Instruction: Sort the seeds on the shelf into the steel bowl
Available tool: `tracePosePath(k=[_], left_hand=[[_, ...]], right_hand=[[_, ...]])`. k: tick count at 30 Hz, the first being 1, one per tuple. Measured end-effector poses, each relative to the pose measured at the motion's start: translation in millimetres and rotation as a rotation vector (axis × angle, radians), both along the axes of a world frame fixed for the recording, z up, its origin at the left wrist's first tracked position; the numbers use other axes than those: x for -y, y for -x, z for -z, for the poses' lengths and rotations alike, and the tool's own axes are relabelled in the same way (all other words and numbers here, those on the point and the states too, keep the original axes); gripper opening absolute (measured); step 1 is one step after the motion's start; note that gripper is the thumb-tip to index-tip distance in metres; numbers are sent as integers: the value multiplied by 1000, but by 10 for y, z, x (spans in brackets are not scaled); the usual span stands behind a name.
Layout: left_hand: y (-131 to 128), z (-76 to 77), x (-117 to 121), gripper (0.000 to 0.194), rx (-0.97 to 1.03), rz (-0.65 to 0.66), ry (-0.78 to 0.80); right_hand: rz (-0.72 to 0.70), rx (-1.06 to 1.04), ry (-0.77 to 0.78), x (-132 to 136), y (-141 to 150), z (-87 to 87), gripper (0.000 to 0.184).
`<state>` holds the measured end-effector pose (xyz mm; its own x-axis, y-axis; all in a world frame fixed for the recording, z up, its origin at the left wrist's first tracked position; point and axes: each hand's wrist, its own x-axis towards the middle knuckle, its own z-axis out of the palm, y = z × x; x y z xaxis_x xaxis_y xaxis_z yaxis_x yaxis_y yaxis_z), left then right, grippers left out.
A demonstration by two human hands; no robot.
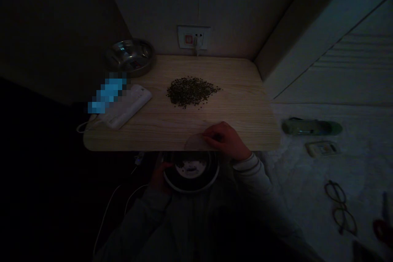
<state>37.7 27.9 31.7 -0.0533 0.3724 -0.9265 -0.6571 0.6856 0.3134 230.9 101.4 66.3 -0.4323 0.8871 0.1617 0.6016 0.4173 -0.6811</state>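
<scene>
A loose pile of small dark seed-like grains (190, 91) lies spread on the light wooden tabletop (242, 106). My right hand (227, 141) is at the table's front edge, thumb and fingers pinching a thin, pale, see-through round piece (193, 142) that rests close to the wood. Just below that edge, my left hand (159, 177) grips the left side of a round dark bowl with a pale rim (192, 190). A few dark grains show inside the bowl by its whitish bottom. Dim light hides most of my left fingers.
A shiny metal bowl (147, 59) stands at the back left, with a white oblong device (130, 106) and cable in front. A wall socket (188, 39) holds a plug. To the right, a green pouch (311, 127), small packet (322, 148) and glasses (344, 208) lie on pale bedding.
</scene>
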Motion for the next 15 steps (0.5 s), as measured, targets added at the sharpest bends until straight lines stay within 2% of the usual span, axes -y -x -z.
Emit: tracePosePath(k=[7,15], left_hand=[[12,53,30,19,16,-12,8],[13,16,10,23,11,-32,9]], right_hand=[[-40,-18,11,-5,7,6,14],[106,46,-10,-35,202,29,18]])
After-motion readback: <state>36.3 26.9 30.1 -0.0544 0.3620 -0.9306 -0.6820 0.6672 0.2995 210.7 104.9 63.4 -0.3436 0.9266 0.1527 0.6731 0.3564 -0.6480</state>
